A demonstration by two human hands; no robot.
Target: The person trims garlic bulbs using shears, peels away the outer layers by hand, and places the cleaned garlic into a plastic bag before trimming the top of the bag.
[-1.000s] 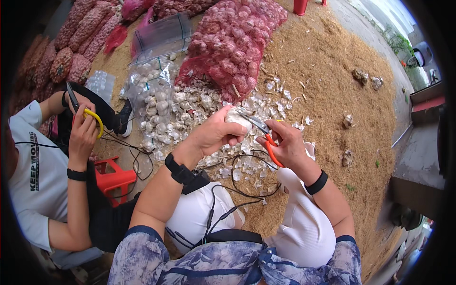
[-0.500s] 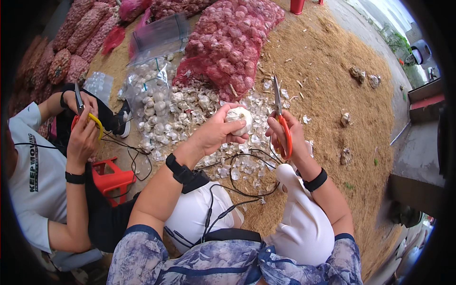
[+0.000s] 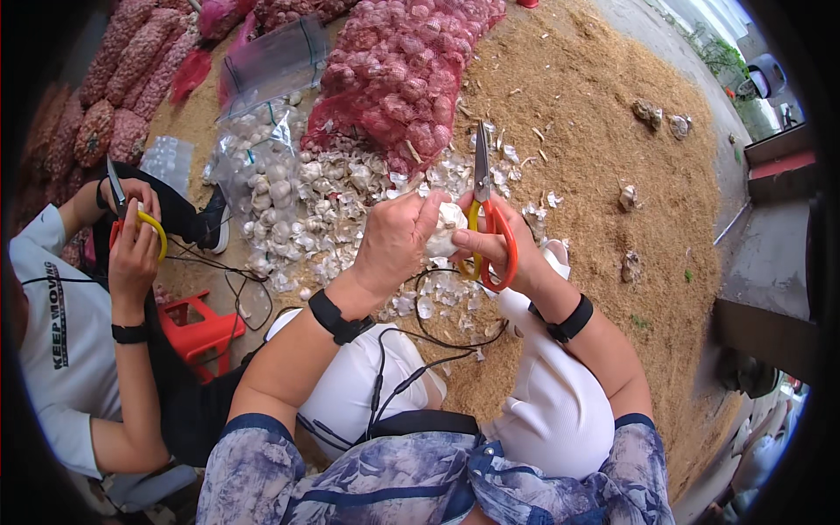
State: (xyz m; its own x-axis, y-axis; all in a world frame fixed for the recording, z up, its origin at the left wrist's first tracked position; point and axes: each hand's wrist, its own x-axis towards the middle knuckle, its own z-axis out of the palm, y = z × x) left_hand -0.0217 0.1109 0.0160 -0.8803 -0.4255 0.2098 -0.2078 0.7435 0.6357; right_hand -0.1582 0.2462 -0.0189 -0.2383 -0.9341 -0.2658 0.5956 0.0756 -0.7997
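A whitish garlic bulb [image 3: 447,232] is gripped in my left hand [image 3: 392,241], whose fingers are closed about its left side. My right hand [image 3: 518,245] holds scissors [image 3: 482,175] with orange and yellow handles, their blades together and pointing away from me. The right thumb presses against the bulb from the right, so both hands meet at it. Below and beyond them, peeled skins and trimmed garlic bulbs [image 3: 328,188] lie in a loose heap. The bulb's underside is hidden by my fingers.
A pink mesh sack [image 3: 398,66] of garlic lies beyond the heap, beside a clear plastic bag [image 3: 271,188] of bulbs. At left, a co-worker [image 3: 87,350] holds scissors near a red stool [image 3: 197,328]. Black cables [image 3: 420,337] run over my lap. Chaff [image 3: 577,157] covers the ground.
My hands have come together at the garlic bulb, the right thumb now on it. The scissors have shifted left, with the yellow handle now showing. The view has shifted slightly.
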